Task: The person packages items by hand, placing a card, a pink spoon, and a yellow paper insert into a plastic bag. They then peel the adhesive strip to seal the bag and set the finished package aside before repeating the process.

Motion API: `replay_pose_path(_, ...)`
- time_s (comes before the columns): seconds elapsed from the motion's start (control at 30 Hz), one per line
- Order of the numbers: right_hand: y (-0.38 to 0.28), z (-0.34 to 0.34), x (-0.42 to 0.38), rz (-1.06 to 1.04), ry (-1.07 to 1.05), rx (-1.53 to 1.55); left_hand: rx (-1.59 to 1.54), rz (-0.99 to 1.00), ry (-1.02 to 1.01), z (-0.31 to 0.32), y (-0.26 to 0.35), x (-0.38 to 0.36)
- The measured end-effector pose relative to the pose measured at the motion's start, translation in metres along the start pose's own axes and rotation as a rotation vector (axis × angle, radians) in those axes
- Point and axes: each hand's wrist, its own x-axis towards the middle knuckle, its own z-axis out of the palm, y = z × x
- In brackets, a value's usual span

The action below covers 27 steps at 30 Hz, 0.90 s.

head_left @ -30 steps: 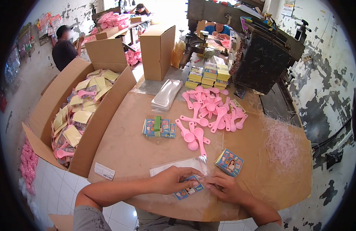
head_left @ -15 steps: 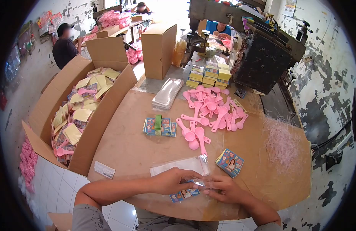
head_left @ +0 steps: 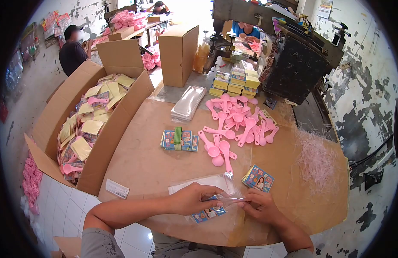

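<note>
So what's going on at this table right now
A person at a cardboard-covered table holds a clear plastic bag between the left hand and right hand, with printed cards just beneath. Pink spoons lie scattered ahead, and an open box of packed items sits to the left.

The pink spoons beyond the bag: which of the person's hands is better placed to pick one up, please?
Probably the right hand: the nearest pink spoon lies just beyond it, while the left hand rests on the clear bag and picture cards.
</note>
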Motion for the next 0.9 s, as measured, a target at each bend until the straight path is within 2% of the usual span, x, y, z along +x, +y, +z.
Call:
replay_pose_path(0.2, 0.006, -0.004, -0.001, 0.001, 0.104, 0.026, -0.028, -0.029, 0.001, -0.003, 0.004, 0.0)
replay_pose_path(0.3, 0.007, -0.007, -0.001, -0.008, 0.106, 0.006, -0.022, 0.113, 0.05, 0.0, -0.007, 0.003)
replay_pose_path(0.4, 0.007, -0.007, -0.001, -0.014, 0.101, 0.015, -0.098, -0.062, -0.005, -0.005, 0.01, -0.001)
replay_pose_path(0.5, 0.004, -0.005, 0.0, -0.013, 0.072, 0.018, -0.07, 0.102, 0.047, 0.0, -0.005, 0.001)
replay_pose_path(0.6, 0.0, -0.003, 0.001, -0.004, 0.024, -0.006, -0.069, 0.116, 0.036, 0.0, -0.005, 0.001)
replay_pose_path(0.7, 0.003, -0.001, 0.001, -0.001, 0.038, 0.002, -0.043, -0.023, -0.002, -0.004, 0.002, 0.001)
replay_pose_path(0.8, 0.007, -0.006, -0.001, 0.02, 0.089, 0.015, -0.044, 0.127, 0.063, -0.002, 0.0, 0.001)
replay_pose_path(0.9, 0.014, -0.008, -0.002, -0.029, 0.169, -0.004, -0.076, -0.04, 0.006, -0.008, 0.009, 0.0)
